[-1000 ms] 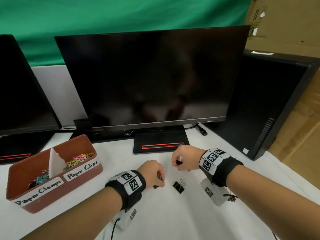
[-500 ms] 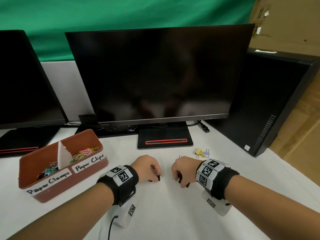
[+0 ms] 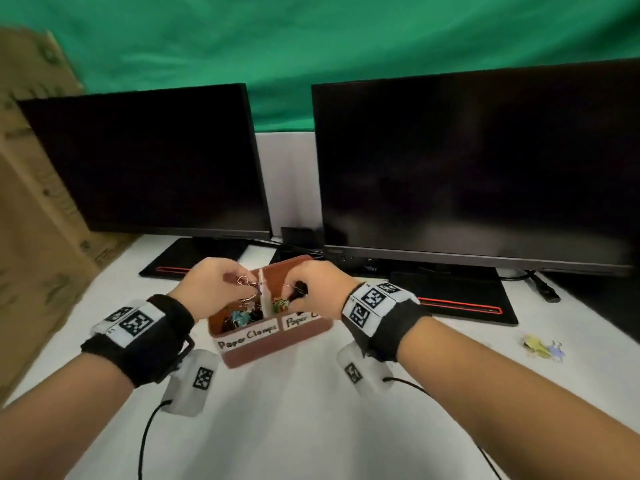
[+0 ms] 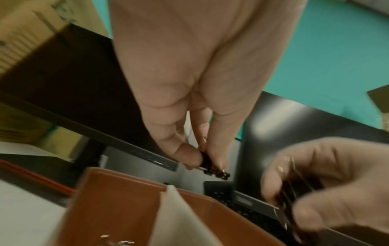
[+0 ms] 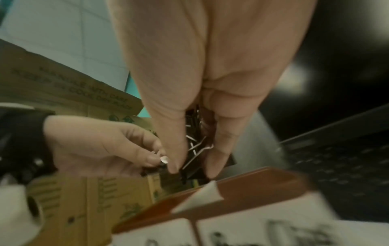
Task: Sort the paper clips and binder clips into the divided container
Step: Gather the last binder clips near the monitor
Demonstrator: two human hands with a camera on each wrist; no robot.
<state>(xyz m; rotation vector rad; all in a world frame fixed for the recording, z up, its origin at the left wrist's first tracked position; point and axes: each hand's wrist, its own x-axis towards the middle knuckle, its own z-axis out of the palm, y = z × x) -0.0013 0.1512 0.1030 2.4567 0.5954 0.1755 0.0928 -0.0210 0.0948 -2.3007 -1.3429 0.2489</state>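
Note:
The brown divided container [image 3: 277, 351] stands on the white table, its white divider [image 3: 265, 297] between a left part labelled "Paper Clamps" and a right part labelled "Paper Clips". My left hand [image 3: 242, 284] hovers over the left part and pinches a small black binder clip [image 4: 212, 168] between thumb and fingers. My right hand [image 3: 294, 292] is just right of the divider, above the right part. It grips black binder clips [image 5: 195, 149] with silver wire handles. Binder clips [image 3: 240, 317] lie in the left part and coloured paper clips [image 3: 280, 304] in the right.
Two dark monitors [image 3: 467, 168] stand behind the container on black bases. A cardboard box [image 3: 31, 237] is at the left table edge. A yellow and a lilac binder clip [image 3: 542, 349] lie on the table to the right. Wrist-camera cables trail toward me.
Both hands have lifted off the table and moved left to above the container, each carrying black binder clips. The head view has swung left with them.

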